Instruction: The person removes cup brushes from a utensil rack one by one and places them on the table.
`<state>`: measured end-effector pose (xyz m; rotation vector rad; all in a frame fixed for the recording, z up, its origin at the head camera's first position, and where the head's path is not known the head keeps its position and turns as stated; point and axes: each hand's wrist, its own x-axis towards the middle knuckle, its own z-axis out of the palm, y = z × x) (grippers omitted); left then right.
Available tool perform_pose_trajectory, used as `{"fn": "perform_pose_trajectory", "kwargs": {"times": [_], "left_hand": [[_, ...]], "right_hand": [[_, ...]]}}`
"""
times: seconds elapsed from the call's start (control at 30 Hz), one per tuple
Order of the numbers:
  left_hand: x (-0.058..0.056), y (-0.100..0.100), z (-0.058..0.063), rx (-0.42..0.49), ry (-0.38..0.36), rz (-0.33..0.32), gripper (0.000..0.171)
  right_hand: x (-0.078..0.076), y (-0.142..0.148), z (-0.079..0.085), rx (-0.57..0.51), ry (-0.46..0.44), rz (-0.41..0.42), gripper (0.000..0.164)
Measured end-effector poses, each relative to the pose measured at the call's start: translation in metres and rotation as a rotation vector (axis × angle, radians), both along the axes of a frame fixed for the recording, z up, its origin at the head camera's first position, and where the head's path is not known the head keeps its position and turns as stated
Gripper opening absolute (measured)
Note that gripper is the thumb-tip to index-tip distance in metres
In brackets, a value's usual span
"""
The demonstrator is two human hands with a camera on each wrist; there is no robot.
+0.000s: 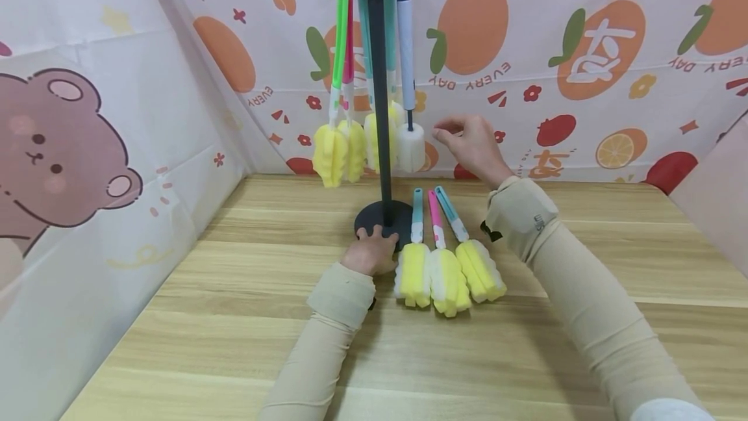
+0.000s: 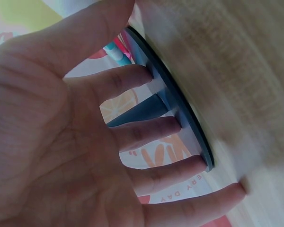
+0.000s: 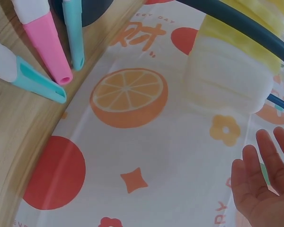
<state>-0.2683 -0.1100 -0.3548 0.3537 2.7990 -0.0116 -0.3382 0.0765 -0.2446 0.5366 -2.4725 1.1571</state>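
My left hand [image 1: 371, 251] rests with spread fingers on the round black base [image 1: 368, 214] of a brush stand [image 1: 381, 89]. In the left wrist view its fingertips touch the base rim [image 2: 191, 111], the little finger reaching the tabletop. My right hand [image 1: 472, 143] hovers to the right of a hanging bottle brush with a white sponge head [image 1: 411, 149], apart from it and holding nothing. Beside that brush hang several more with yellow sponge heads, among them a green-handled one [image 1: 339, 44] and a pink-handled one [image 1: 349, 63].
Three sponge bottle brushes lie side by side right of the base: a teal one [image 1: 415, 271], a pink one [image 1: 447, 281] and another teal one [image 1: 480, 270]. Behind the wooden table [image 1: 245, 317] hangs a fruit-print cloth [image 1: 526, 70]; a bear-print cloth [image 1: 64, 148] hangs at left.
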Motion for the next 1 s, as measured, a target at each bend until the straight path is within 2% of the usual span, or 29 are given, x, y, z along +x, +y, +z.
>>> {"fn": "perform_pose_trajectory", "kwargs": {"times": [0.23,0.63,1.0], "left_hand": [[-0.001,0.001,0.0,-0.004,-0.006,0.004,0.054],[-0.002,0.0,-0.001,0.005,-0.015,0.021,0.054],[-0.001,0.001,0.0,0.009,-0.01,0.015,0.054]], "right_hand": [[-0.001,-0.001,0.006,0.001,0.011,-0.012,0.025],[-0.004,-0.006,0.018,-0.041,-0.046,-0.018,0.027],[-0.005,-0.011,0.023,-0.053,-0.025,-0.018,0.028]]}}
